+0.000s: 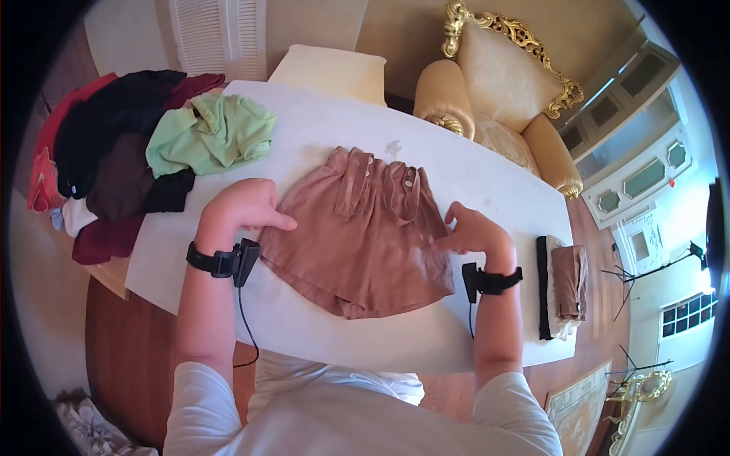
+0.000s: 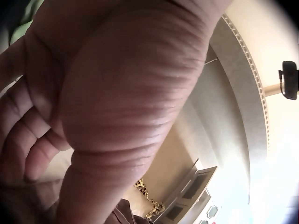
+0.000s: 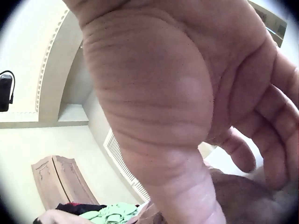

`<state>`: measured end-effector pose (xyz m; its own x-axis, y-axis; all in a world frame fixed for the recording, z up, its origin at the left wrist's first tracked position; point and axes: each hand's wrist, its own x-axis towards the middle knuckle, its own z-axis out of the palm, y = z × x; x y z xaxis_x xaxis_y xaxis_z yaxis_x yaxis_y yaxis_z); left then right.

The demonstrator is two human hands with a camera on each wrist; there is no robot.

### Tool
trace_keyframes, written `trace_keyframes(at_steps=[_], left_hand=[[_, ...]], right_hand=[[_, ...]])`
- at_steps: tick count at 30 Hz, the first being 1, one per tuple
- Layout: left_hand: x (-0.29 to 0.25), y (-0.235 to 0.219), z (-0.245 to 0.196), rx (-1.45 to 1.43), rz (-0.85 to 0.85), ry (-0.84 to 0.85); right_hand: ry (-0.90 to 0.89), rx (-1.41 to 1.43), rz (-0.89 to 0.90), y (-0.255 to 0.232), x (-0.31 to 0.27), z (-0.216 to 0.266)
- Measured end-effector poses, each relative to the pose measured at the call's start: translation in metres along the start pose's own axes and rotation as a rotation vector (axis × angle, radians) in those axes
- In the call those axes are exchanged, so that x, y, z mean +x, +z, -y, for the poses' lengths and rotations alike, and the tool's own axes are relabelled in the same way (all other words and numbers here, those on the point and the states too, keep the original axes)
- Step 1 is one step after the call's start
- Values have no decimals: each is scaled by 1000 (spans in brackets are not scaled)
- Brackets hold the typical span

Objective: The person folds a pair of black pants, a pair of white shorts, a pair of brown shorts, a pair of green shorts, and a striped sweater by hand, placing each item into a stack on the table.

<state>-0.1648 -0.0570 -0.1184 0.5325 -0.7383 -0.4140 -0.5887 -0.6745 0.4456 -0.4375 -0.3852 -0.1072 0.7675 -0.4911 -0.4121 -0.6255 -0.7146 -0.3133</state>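
Brown shorts [image 1: 357,235] lie spread on the white table, waistband away from me, with a fabric tie and buttons at the waist. My left hand [image 1: 243,204] is over the left edge of the shorts, its thumb stretched out above the cloth. In the left wrist view the fingers [image 2: 28,135] are loosely bent. At the opposite edge is my right hand [image 1: 477,230], thumb and fingers apart beside the right leg of the shorts. The right wrist view shows its fingers [image 3: 266,140] relaxed, with brown cloth below them.
A heap of dark and red clothes [image 1: 114,144] is at the table's left end, a light green garment [image 1: 213,135] on its near side. Folded clothes [image 1: 564,285] lie at the right edge of the white table [image 1: 327,338]. A gold armchair [image 1: 494,99] stands behind.
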Motion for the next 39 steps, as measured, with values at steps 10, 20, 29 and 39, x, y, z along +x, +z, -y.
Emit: trace_keyframes(at_steps=[10,20,29,39], left_hand=[[11,7,17,-122,60,121],[-12,-6,-1,-385,98,121],[10,28,-48,-966,54,258],[17,50,-53,-362,-104,470]], right_hand=[[0,126,225,-3,-12,-6],[-64,146,278,2,0,-18],[-66,197,261,2,-2,-22],[-64,182,257,1,-3,-21]])
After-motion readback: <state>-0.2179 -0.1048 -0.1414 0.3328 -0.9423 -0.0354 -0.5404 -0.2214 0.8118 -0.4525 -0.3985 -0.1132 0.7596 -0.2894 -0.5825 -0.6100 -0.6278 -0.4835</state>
